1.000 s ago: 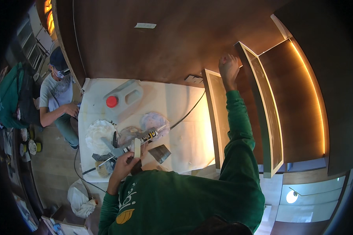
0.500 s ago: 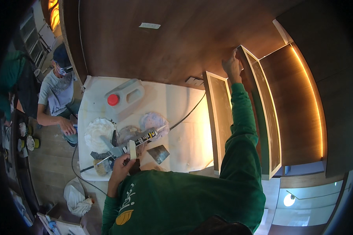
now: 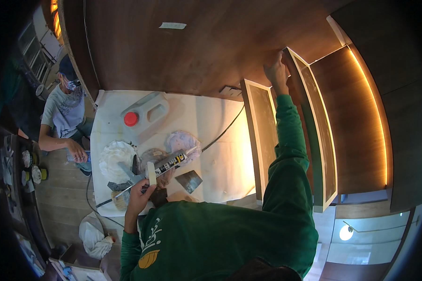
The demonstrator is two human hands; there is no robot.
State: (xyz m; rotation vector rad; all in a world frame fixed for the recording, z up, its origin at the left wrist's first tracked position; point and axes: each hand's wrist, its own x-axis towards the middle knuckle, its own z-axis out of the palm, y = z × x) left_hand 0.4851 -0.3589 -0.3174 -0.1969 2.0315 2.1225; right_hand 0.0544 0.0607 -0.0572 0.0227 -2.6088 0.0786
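My left hand (image 3: 138, 199) is closed on a short pale flat strip (image 3: 152, 173), whose exact kind I cannot make out. A caulking gun (image 3: 133, 176) with a dark sealant tube (image 3: 169, 162) lies just beyond it on the white-covered surface. A dark brown piece (image 3: 159, 197) shows next to the hand, partly hidden by my sleeve. Reaching far to the right, my right hand (image 3: 277, 76) touches the far upper corner of a tall framed panel (image 3: 318, 140), its thumb apart from the fingers. A second framed panel (image 3: 259, 126) stands left of that arm.
A translucent jug with a red cap (image 3: 131, 119), crumpled plastic (image 3: 184, 144) and a dark square plate (image 3: 189, 181) lie on the white cover (image 3: 215, 126). A black cable (image 3: 225, 129) crosses it. Brown wood panelling (image 3: 197, 56) rises behind. A co-worker (image 3: 65, 112) crouches at left.
My left hand with the pale strip has shifted slightly left. My right hand stays at the panel's far corner. The whole view has shifted a little, and the co-worker's head has turned.
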